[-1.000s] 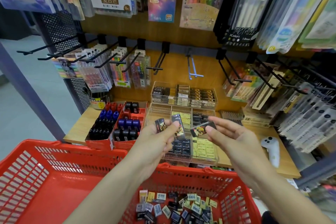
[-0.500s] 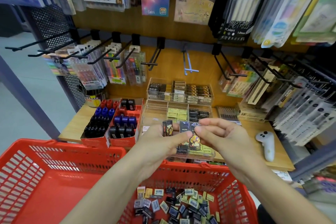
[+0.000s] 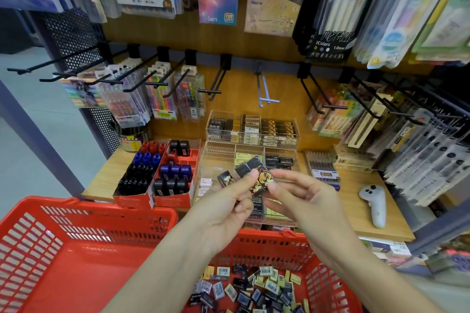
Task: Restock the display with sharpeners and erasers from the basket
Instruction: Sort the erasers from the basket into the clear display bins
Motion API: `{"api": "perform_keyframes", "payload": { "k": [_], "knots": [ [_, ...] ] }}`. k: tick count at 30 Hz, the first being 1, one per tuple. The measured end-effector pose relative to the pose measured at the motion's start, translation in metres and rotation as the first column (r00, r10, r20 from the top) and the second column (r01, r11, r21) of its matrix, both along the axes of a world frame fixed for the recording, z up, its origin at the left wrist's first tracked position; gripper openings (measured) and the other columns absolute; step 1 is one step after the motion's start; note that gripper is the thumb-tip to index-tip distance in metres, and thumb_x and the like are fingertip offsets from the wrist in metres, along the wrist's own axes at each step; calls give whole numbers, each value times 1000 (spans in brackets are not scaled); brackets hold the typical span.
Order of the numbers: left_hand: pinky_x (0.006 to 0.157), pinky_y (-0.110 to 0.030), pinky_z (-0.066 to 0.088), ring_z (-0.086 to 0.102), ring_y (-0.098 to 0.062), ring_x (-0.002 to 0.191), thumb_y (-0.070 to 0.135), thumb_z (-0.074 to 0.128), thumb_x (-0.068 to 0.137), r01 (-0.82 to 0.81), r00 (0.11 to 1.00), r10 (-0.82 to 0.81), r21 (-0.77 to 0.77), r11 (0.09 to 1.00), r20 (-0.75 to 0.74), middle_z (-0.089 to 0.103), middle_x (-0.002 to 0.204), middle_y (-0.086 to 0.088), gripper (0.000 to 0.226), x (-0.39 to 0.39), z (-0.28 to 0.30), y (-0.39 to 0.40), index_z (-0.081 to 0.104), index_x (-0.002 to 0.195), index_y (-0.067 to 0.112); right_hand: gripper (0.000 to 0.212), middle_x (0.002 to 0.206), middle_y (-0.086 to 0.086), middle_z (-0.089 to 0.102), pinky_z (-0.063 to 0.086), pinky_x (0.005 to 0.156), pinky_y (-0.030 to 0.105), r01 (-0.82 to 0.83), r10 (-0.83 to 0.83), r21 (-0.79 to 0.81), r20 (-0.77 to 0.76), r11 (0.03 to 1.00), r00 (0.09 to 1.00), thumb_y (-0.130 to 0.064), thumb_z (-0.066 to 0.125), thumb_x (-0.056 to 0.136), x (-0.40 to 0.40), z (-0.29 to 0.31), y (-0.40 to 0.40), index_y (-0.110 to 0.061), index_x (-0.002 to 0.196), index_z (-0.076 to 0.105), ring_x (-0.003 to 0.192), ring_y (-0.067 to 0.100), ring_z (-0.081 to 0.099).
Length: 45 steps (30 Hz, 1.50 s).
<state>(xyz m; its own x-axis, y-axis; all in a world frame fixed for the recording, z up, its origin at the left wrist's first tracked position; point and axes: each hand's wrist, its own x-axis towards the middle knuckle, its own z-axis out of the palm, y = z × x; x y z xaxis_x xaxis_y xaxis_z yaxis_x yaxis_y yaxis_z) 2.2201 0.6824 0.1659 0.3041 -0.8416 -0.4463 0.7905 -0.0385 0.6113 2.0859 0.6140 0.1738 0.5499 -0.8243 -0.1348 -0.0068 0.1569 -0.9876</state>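
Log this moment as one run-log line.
left hand: holds several small packets | right hand: pinches black-and-orange packet | basket: loose stock inside | clear display trays: behind hands

The wooden shelf carries red sharpener boxes, clear tiered eraser trays — and a white controller.

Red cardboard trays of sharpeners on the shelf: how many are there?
2, side by side on the wooden shelf, left of the clear bins: left tray, right tray. None seems hidden.
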Motion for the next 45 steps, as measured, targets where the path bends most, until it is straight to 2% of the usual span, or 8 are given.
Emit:
{"api": "perform_keyframes", "payload": {
  "k": [7, 10, 15, 20, 27, 33, 39, 45],
  "knots": [
    [39, -12, 28, 26, -4, 47, 9, 70, 82, 9, 999, -8, 18, 1000, -51, 40, 53, 5, 9, -12, -6, -3, 65, 89, 6, 31, 87, 13, 75, 58, 81, 33, 25, -25, -9, -10, 1000, 1000, -13, 76, 79, 0, -3, -3, -18, 109, 71, 81, 26, 74],
    [39, -12, 27, 29, -4, 47, 8, 73, 82, 24, 999, -26, 55, 998, 39, 47, 54, 5, 9, -4, -7, -4, 65, 86, 8, 28, 82, 9, 76, 54, 66, 17, -44, 41, -33, -87, 998, 995, -15, 76, 80, -3, -1, -10, -20, 107, 72, 75, 18, 73],
    [39, -13, 29, 32, -4, 45, 11, 73, 85, 18, 966, -30, 48, 999, 256, 54, 63, 4, 9, 5, -9, -19, 64, 84, 11, 31, 88, 3, 77, 56, 74, 21, -141, 98, -171, -236, 975, 967, -17, 76, 80, -7, 5, -33, -18, 111, 72, 75, 12, 72],
    [37, -13, 29, 34, -3, 43, 9, 68, 90, -61, 972, 54, 23, 998, 228, 64, 61, 2, 10, 6, -20, -53, 65, 81, 8, 50, 111, -14, 60, 53, 74, 10, -303, -82, -708, -454, 638, 887, -29, 86, 73, 3, -3, -59, -24, 120, 69, 85, -1, 62],
    [40, -15, 33, 35, -6, 47, 15, 74, 85, -35, 979, 8, 132, 991, 203, 55, 82, -5, 35, 31, -49, -107, 61, 116, 2, 54, 121, -8, 60, 52, 90, 32, -535, -291, -766, -635, 356, 715, -41, 71, 83, 34, -27, -112, -23, 132, 58, 110, 13, 59],
    [47, -20, 34, 41, -7, 57, 20, 69, 88, -50, 986, 20, 177, 983, 166, 59, 82, -4, 23, 72, -51, -154, 63, 106, 6, 41, 115, 6, 61, 52, 89, 43, -557, -425, -673, -740, 487, 522, -37, 66, 88, 70, -29, -215, -17, 122, 60, 105, 26, 62],
    [45, -18, 33, 41, -8, 55, 22, 71, 88, -39, 985, 3, 207, 978, 172, 56, 76, -3, 24, 90, -63, -179, 64, 105, 6, 27, 118, 10, 57, 48, 79, 32, -678, -454, -468, -864, 567, 217, -33, 57, 97, 113, -54, -279, -13, 116, 56, 103, 27, 58],
    [49, -20, 33, 40, -8, 56, 21, 70, 88, 6, 992, -31, 203, 979, 122, 56, 75, -3, 24, 91, -74, -177, 66, 105, 5, 49, 139, 7, 47, 50, 92, 37, -639, -496, -513, -838, 573, 228, -27, 60, 91, 127, -72, -295, -25, 138, 48, 118, 29, 53]
  ]
}}
